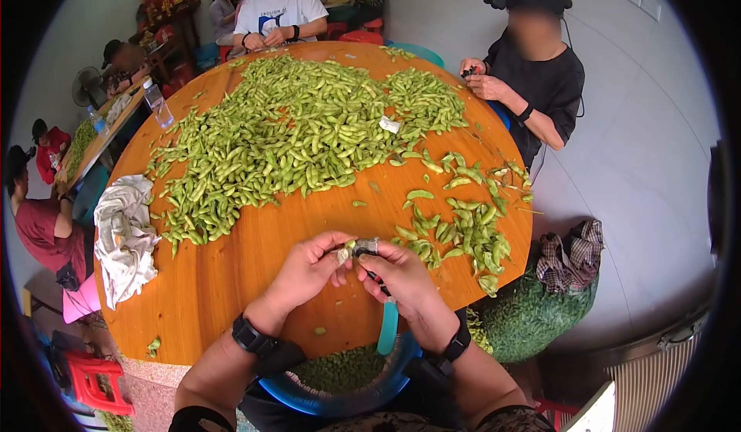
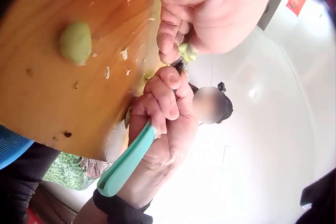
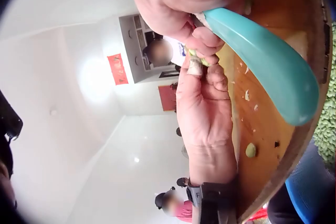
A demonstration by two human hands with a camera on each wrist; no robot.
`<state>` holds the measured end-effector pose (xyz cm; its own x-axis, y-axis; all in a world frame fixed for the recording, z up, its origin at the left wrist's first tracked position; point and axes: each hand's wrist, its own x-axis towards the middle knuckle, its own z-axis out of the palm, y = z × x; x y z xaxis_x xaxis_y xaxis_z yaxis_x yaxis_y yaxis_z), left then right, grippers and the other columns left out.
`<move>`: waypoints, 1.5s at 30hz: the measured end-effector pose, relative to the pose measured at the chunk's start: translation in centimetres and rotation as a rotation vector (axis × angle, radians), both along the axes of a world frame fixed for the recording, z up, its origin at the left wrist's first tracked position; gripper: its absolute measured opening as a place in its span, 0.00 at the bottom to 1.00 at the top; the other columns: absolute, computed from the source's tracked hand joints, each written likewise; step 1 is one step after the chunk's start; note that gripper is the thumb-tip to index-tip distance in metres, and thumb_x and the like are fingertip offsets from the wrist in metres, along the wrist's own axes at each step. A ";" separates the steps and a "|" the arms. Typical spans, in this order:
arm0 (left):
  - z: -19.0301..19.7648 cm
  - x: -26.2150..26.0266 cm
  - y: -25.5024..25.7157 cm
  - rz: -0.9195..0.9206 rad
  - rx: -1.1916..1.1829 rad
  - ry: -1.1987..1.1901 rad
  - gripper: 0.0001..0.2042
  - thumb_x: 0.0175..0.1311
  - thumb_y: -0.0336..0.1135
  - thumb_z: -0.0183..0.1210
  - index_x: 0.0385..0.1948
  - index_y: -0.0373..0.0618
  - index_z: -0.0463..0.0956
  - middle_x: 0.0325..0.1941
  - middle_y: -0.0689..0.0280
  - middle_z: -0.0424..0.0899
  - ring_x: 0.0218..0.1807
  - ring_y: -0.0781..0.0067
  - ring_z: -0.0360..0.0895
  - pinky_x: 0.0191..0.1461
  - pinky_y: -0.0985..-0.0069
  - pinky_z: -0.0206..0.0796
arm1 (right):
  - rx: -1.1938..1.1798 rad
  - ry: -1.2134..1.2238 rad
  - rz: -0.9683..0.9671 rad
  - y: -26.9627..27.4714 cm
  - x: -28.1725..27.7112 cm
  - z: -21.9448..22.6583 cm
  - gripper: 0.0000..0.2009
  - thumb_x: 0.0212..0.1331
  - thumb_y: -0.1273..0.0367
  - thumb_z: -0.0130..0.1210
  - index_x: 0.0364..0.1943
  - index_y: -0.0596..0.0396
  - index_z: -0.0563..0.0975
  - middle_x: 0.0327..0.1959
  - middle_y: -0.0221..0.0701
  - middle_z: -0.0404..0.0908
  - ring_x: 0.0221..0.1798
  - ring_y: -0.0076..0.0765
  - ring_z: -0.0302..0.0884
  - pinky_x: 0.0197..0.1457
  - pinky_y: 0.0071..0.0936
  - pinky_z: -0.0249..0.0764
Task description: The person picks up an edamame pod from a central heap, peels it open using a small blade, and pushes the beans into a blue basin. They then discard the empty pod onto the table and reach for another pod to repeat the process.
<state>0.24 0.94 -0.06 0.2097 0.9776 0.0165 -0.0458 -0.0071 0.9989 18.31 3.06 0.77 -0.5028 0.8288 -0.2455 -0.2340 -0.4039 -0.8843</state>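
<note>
Both hands meet over the table's near edge in the head view. The left hand [image 1: 305,271] pinches a small pale green piece of pod [image 2: 188,52] between thumb and fingers. Curled round a tool with a teal handle [image 1: 388,326] is the right hand [image 1: 403,278]; the handle sticks out below the palm, and the tool's far end is mostly hidden by the fingers. The fingertips of the two hands are close together at the pod piece. A loose green bean [image 2: 76,43] lies on the wooden table [image 2: 42,92] beside the hands.
A large heap of green pods [image 1: 293,123] covers the table's far part, with a smaller pile [image 1: 471,231] at right. A white cloth [image 1: 123,235] lies at left. Below the edge sits a blue basin [image 1: 340,407] of beans. People sit around the table.
</note>
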 end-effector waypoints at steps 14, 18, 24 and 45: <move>-0.4 0.3 -0.1 0.030 0.000 0.149 0.15 0.73 0.32 0.46 0.56 0.38 0.70 0.34 0.68 0.80 0.29 0.83 0.74 0.32 0.84 0.69 | 0.198 -0.195 -0.087 -1.3 -1.1 0.8 0.05 0.64 0.73 0.51 0.35 0.58 0.78 0.21 0.24 0.74 0.16 0.14 0.66 0.14 0.14 0.57; -0.8 -0.2 0.0 -0.022 0.042 0.032 0.17 0.73 0.32 0.45 0.60 0.40 0.68 0.34 0.67 0.80 0.30 0.83 0.75 0.32 0.84 0.69 | 0.141 -0.089 -0.115 -1.3 -1.0 0.8 0.04 0.64 0.73 0.52 0.36 0.58 0.77 0.22 0.25 0.75 0.15 0.15 0.66 0.13 0.15 0.57; -0.2 -0.2 0.3 -0.066 0.031 -0.086 0.17 0.73 0.31 0.43 0.61 0.41 0.66 0.37 0.69 0.79 0.30 0.83 0.75 0.33 0.84 0.69 | 0.114 -0.035 -0.141 -1.1 -0.5 1.0 0.05 0.64 0.73 0.51 0.36 0.60 0.77 0.23 0.26 0.76 0.15 0.16 0.66 0.13 0.15 0.58; -0.6 0.6 0.1 0.084 0.114 -0.040 0.11 0.65 0.19 0.50 0.47 0.41 0.70 0.36 0.70 0.76 0.30 0.85 0.73 0.30 0.85 0.68 | 0.002 0.025 -0.093 -2.0 0.2 1.5 0.06 0.64 0.72 0.52 0.41 0.59 0.77 0.27 0.32 0.81 0.19 0.20 0.73 0.15 0.15 0.63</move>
